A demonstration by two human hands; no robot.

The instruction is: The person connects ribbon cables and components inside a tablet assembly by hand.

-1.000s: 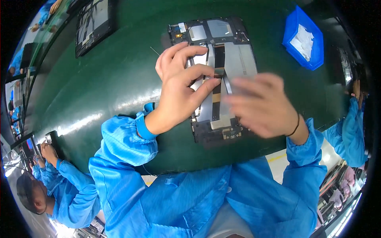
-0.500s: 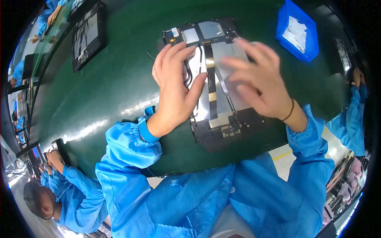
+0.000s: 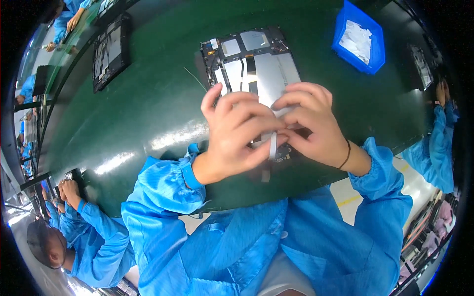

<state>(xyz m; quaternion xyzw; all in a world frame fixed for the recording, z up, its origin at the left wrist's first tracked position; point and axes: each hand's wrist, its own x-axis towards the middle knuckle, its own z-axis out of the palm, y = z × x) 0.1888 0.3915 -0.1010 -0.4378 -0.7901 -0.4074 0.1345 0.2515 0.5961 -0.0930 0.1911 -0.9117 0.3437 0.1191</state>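
Note:
An opened tablet-like device point(image 3: 276, 66) lies on the green table in front of me, its inside showing silvery panels, black cables and a dark frame. Over its near half my left hand point(image 3: 234, 130) and my right hand point(image 3: 316, 123) meet at the fingertips. A narrow pale strip point(image 3: 273, 145) hangs down from where they meet, pinched between thumb and fingers; how much each hand holds is partly hidden. My left index finger bends up above the device's left edge. The device's lower part is mostly covered by my hands.
A blue bin point(image 3: 377, 47) with white pieces stands at the far right. A similar opened device point(image 3: 109, 52) lies at the far left, another point(image 3: 421, 66) at the right edge. A thin wire point(image 3: 195, 78) lies left of the device. Co-workers point(image 3: 94, 241) sit on both sides.
Both hands have come nearer to me and together over the device's lower half. The right hand, spread before, is now closed. A pale strip now shows between the hands.

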